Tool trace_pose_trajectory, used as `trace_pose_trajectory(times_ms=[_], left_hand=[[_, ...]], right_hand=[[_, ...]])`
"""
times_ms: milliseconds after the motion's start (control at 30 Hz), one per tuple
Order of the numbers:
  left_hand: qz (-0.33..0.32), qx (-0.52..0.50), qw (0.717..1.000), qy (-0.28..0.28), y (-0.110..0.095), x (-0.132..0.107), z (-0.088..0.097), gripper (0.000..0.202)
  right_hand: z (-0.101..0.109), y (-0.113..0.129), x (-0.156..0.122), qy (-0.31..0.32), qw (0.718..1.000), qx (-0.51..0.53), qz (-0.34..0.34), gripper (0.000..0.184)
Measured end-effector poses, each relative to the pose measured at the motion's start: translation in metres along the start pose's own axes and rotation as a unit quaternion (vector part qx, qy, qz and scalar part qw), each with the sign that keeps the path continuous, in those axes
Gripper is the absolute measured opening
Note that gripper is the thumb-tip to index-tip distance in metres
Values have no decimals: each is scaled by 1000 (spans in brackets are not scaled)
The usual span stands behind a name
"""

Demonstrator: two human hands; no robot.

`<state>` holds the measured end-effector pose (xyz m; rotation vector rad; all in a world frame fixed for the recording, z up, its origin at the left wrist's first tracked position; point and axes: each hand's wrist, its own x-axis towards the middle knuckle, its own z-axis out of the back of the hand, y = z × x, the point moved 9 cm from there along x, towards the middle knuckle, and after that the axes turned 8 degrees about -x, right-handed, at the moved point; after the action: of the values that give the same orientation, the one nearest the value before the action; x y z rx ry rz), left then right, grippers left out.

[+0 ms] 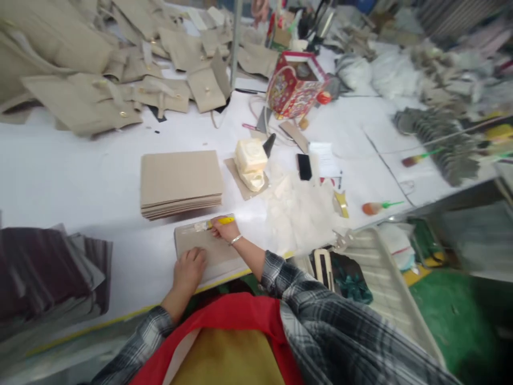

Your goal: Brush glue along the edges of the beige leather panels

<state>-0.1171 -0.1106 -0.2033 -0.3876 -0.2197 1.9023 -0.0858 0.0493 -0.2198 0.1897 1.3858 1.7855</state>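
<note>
Beige and flat, 1 panel (216,251) lies at the near edge of the white table (80,171), and we see 2 hands resting on it. The left hand (189,270) comes out of a plaid sleeve with the wrist straight and the palm down. Its fingers are loosely spread and laid on the panel's near-left part, so it pins the piece and grasps nothing. The right hand (225,229) reaches further out, its forearm angled up and to the left, with a thin bracelet (236,239) at the wrist. Its fingers are pinched together round a yellow-handled brush (222,220). The brush lies almost level along the panel's far edge, and its pale tip points left of the grip and touches the panel there.

The panel looks to us a dull tan rectangle with softly rounded corners. It has a lighter smear along the far edge beside the brush tip; motion blur hides any finer texture.

Just beyond the grip stands 1 neat stack of beige panels (180,182) of the same colour, apart from the brush. Beyond the grip and to its right, a pale yellow block (250,158) sits on a scrap of brown card, with a black phone (304,166) further right. Well beyond the grip stands a red patterned box (294,88). Far to the left of the flat hand lies a heap of dark sheets (44,272).
</note>
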Motion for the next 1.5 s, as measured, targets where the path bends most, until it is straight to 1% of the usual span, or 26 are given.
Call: trace_pose_trajectory(times_ms=[67,133,167,200,267,300,333,367,433,467,500,567,667,767,833,933,1000,1067,1133,1200,1267,1300,1333,1367,1433,1500], left_hand=[[-7,7,1000,-4,-1,0,-1,35],[-7,14,1000,-3,-3,0,-1,36],[-5,17,1000,-2,-3,-1,-1,37],[-5,19,1000,-1,-5,-1,-1,37],[-11,23,1000,-1,-7,-2,0,38],[-14,25,1000,-3,-8,-2,0,38],[-17,27,999,-5,-9,-2,1,38],[-20,29,999,-6,-9,-1,1,38],[-26,31,999,-6,-10,0,0,38],[-27,32,999,-4,-10,0,-1,38],[-28,33,999,-1,-10,1,-2,38],[-22,38,999,3,-9,2,-3,36],[-13,43,999,23,-9,4,-6,35],[-5,19,999,31,-18,9,0,37],[-18,-25,1000,-1,-35,18,13,43],[-84,-114,989,-49,-72,42,31,52],[-113,-160,980,-39,-92,61,31,54],[-110,-196,975,-1,-103,78,18,55],[-100,-237,966,35,-109,88,3,58],[-102,-293,949,48,-118,94,-5,64],[-113,-359,925,46,-130,99,-3,72],[-117,-394,910,50,-136,102,0,71],[-119,-428,894,64,-143,104,2,65],[-119,-457,877,86,-149,107,3,53],[-105,-504,846,140,-154,109,4,33],[-62,-545,817,179,-144,106,3,33]], right_hand=[[49,-31,-13,-53,995,32,-73,18],[98,-56,-38,-96,985,63,-130,18],[119,-64,-50,-111,982,69,-137,20],[140,-69,-62,-123,983,58,-123,24],[175,-73,-81,-158,985,-23,-69,31],[191,-76,-89,-188,977,-95,-44,31],[203,-79,-96,-220,958,-183,-24,30],[211,-83,-101,-247,930,-272,-13,27],[216,-97,-103,-270,873,-406,-15,21],[215,-105,-101,-268,854,-446,-16,19],[212,-113,-99,-262,842,-472,-15,17],[206,-123,-95,-250,834,-492,-12,15],[200,-123,-95,-243,845,-477,4,20],[190,-102,-100,-238,875,-419,46,21],[177,-81,-104,-231,897,-368,89,21],[152,-55,-106,-202,911,-333,135,23],[137,-49,-101,-180,908,-354,136,22],[131,-49,-95,-174,902,-376,120,21],[136,-49,-93,-187,903,-373,105,21],[148,-44,-97,-211,908,-348,97,23],[163,-36,-105,-231,919,-308,81,28],[169,-31,-109,-237,927,-281,69,30],[175,-26,-113,-242,936,-251,58,32],[179,-22,-116,-247,943,-219,49,34],[188,-17,-118,-263,950,-167,37,34],[195,-16,-117,-290,944,-152,34,35]])
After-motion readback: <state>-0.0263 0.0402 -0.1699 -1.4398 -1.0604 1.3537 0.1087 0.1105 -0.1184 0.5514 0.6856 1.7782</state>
